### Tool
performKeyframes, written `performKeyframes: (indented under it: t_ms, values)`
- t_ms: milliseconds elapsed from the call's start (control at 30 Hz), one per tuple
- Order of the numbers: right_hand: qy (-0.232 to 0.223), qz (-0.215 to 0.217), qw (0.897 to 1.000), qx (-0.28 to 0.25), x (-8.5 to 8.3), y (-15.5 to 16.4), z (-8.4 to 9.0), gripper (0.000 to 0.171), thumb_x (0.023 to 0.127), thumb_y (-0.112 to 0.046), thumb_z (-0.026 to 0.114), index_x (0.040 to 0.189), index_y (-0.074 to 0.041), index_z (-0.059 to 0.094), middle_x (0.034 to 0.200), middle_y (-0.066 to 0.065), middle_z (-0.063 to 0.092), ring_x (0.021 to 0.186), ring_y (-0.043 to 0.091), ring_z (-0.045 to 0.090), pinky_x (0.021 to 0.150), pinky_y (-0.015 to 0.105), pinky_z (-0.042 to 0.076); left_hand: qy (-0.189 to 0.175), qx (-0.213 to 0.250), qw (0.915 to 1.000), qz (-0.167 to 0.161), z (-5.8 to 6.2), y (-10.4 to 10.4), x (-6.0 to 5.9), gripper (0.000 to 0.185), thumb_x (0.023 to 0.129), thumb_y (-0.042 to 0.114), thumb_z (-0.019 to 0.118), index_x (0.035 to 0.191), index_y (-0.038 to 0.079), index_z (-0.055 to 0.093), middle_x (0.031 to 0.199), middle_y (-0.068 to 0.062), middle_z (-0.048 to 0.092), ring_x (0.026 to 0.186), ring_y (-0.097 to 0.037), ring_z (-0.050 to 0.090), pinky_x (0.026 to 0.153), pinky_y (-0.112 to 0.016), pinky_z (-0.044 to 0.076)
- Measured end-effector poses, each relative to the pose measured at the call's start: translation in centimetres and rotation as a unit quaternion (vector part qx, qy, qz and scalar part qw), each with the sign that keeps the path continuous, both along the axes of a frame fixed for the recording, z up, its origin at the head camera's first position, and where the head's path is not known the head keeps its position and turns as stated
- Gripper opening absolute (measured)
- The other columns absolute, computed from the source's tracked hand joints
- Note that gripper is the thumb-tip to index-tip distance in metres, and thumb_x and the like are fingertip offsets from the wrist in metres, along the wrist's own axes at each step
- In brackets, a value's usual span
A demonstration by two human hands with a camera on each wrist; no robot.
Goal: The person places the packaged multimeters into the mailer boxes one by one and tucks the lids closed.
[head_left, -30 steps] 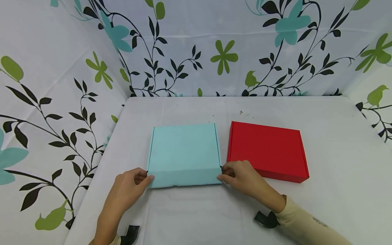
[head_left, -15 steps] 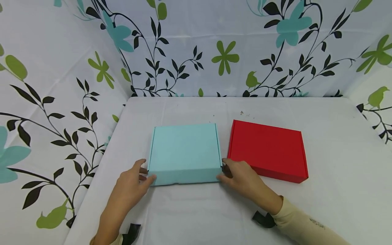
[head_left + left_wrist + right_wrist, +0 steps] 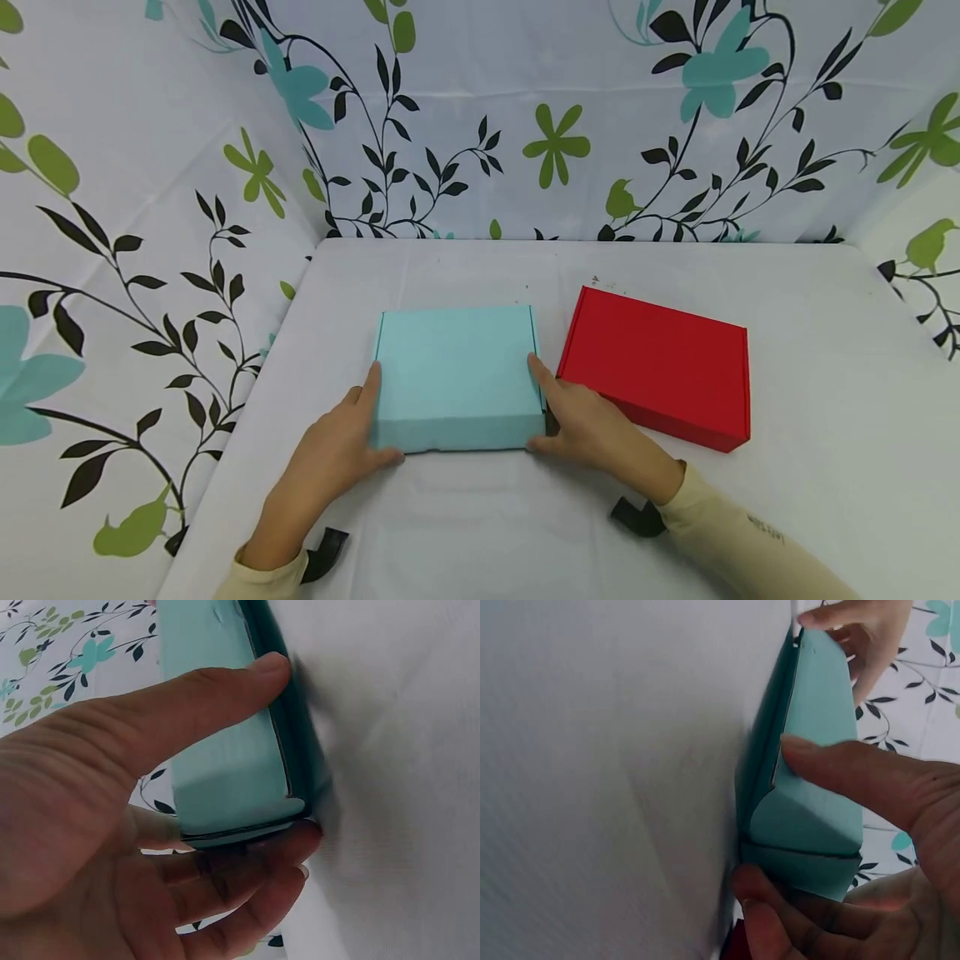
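A flat teal cardboard box [image 3: 457, 375] lies closed on the white table [image 3: 480, 517]. My left hand [image 3: 367, 421] grips its front left corner, with the forefinger stretched along the left side and the thumb on the front face. My right hand [image 3: 551, 412] grips the front right corner the same way. In the left wrist view the thumb [image 3: 217, 694] crosses the teal box [image 3: 225, 772] and the other fingers [image 3: 255, 862] curl round its end. In the right wrist view the thumb [image 3: 855, 772] presses the teal box [image 3: 810, 802], whose near corner flap stands slightly off.
A closed red box [image 3: 663, 367] lies just right of the teal one, close to my right hand's knuckles. Flower-patterned cloth walls [image 3: 135, 250] close in the table on the left, back and right. Black straps [image 3: 637, 517] sit at both wrists.
Both hands have gone from pinching the front corners to reaching along the teal box's sides with forefingers extended. The red box has turned slightly.
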State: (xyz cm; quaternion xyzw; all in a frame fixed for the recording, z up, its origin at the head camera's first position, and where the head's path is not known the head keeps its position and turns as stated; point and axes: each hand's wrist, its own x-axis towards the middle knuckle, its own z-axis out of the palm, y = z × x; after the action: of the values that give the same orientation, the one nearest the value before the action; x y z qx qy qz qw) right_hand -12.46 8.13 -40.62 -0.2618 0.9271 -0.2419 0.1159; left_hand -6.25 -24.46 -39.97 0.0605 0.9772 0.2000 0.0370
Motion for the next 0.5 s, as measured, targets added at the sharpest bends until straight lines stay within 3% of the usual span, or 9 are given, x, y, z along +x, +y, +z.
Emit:
performKeyframes:
  t_ms: [100,200,367,500]
  values:
    - [0.006,0.017,1.000,-0.004,-0.5,0.2,-0.4,0.119,0.076,-0.027,0.096,0.163,0.000,0.020,0.131,0.023,0.063,0.112,0.034,0.066,0.088,0.043,0.058,-0.006,-0.010,0.9998,-0.014,-0.1,-0.1,-0.5,0.123,0.073,0.026,0.098,0.161,-0.007,0.019,0.137,-0.035,0.054,0.106,-0.046,0.065,0.083,-0.059,0.054]
    - [-0.001,0.025,1.000,-0.011,-0.9,0.4,-0.7,0.123,0.075,-0.029,0.097,0.164,-0.001,0.017,0.134,0.022,0.062,0.116,0.034,0.064,0.091,0.043,0.057,-0.021,-0.009,0.9993,-0.029,0.0,-0.5,-0.8,0.124,0.075,0.029,0.096,0.162,-0.006,0.016,0.138,-0.035,0.054,0.107,-0.045,0.065,0.086,-0.059,0.053]
    - [0.000,0.038,0.999,-0.027,-1.5,0.6,-1.0,0.122,0.074,-0.028,0.097,0.163,0.000,0.019,0.126,0.020,0.066,0.112,0.033,0.066,0.091,0.042,0.057,-0.026,0.001,0.9979,-0.059,0.1,-1.1,-1.2,0.121,0.079,0.028,0.094,0.162,-0.008,0.014,0.139,-0.036,0.053,0.113,-0.044,0.064,0.091,-0.058,0.051]
    - [0.022,0.047,0.998,-0.032,-1.6,0.7,-1.0,0.117,0.074,-0.027,0.097,0.161,0.002,0.024,0.109,0.016,0.069,0.099,0.029,0.069,0.087,0.040,0.058,-0.006,0.004,0.9972,-0.074,0.1,-1.2,-1.4,0.118,0.078,0.022,0.094,0.160,-0.010,0.014,0.137,-0.039,0.054,0.113,-0.045,0.064,0.090,-0.058,0.052]
